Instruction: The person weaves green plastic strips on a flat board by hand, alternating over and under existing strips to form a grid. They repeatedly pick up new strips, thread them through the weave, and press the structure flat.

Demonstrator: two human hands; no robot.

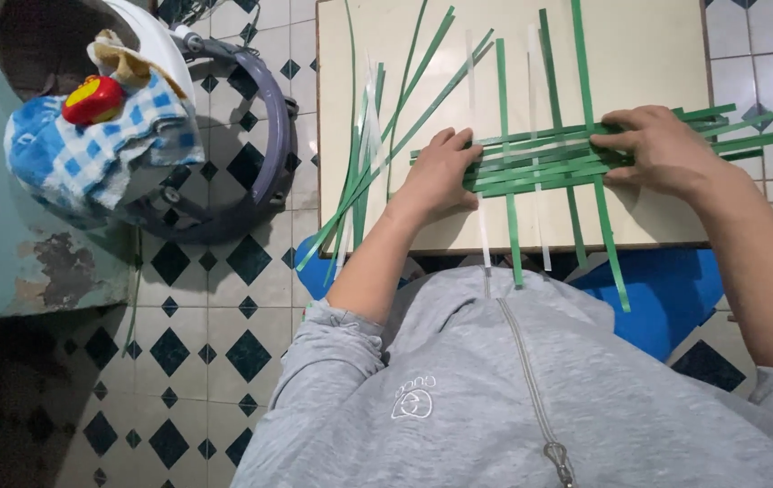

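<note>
Weaving step: the left hand (436,176) and right hand (657,149), fingers flat and close together, press the crossed green strips (540,163) onto the cream board (639,54); adding another strip likely requires lifting alternate crossing strips while 1 hand pins the weave.

place: home | cues: diamond-tiled floor (215,334), checked cloth (88,154), low wooden table (657,54)
</note>
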